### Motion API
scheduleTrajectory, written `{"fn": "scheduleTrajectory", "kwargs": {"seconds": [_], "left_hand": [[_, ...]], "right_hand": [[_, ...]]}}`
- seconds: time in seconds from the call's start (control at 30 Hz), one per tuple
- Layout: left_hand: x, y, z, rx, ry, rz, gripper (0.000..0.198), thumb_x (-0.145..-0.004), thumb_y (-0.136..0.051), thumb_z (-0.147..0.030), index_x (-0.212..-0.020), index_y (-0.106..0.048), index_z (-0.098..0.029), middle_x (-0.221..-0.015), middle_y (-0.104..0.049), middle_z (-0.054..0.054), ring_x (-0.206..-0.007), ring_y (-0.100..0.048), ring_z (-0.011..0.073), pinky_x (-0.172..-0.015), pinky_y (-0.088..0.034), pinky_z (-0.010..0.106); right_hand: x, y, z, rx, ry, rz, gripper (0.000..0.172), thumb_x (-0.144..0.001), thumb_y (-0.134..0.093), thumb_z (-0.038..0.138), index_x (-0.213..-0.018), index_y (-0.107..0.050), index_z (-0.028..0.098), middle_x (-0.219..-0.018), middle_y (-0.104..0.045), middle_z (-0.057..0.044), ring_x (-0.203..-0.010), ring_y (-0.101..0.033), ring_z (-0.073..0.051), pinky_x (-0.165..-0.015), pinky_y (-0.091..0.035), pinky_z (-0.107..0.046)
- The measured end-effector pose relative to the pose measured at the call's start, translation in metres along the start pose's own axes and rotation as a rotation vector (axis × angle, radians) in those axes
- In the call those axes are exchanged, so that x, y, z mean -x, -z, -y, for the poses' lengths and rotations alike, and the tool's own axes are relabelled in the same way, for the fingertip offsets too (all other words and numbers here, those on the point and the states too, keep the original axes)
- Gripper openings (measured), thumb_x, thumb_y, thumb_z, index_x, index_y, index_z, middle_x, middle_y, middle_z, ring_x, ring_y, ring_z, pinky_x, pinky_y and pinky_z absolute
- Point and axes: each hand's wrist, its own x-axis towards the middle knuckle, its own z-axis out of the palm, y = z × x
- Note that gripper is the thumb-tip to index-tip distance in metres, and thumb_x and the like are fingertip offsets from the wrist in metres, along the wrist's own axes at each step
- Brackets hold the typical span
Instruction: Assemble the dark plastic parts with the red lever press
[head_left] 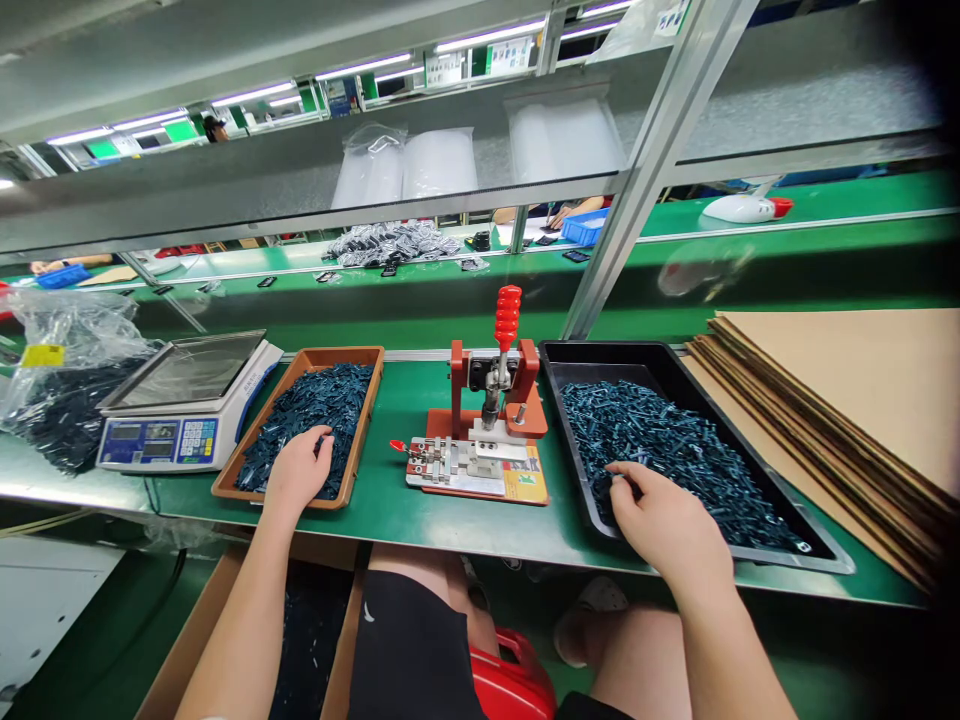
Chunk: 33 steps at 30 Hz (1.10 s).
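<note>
My left hand (298, 466) is over the orange-brown tray (377, 390), its fingers curled together among the small dark blue parts (319, 395) heaped there. A dark bit shows at its fingertips, too small to name. At the near left part of the black tray (600, 360), my right hand (667, 520) has thumb and forefinger drawn together. What they hold, if anything, is hidden. More slim dark parts (667, 440) are heaped in this tray. Between the trays stands a toggle-clamp fixture (487, 400) with its red handle (508, 318) upright and metal blocks (465, 462) on its base.
Left of the brown tray are a digital scale (187, 410) and a clear bag (67, 380) of dark parts. Stacked cardboard sheets (847, 400) lie at right. A slanted metal post (660, 160) rises behind the bench. Beyond are another person's hands (581, 208) and a blue bin (585, 228).
</note>
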Motion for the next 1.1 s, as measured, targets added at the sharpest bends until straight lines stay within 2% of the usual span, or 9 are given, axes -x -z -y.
{"fn": "scheduleTrajectory", "kwargs": {"seconds": [1.1], "left_hand": [[-0.0002,0.0021,-0.0028,0.019,0.030,0.019,0.042,-0.098,-0.041,-0.042,-0.116,-0.069,-0.017,-0.096,-0.073,0.009,-0.087,-0.068,0.0280,-0.082,-0.052,0.036]], "right_hand": [[0.0015,0.0043,0.0053,-0.004,-0.065,0.061,0.040,-0.097,-0.038,0.036,-0.119,-0.069,0.027,-0.117,-0.072,-0.005,-0.102,-0.068,-0.031,-0.084,-0.051,-0.041]]}}
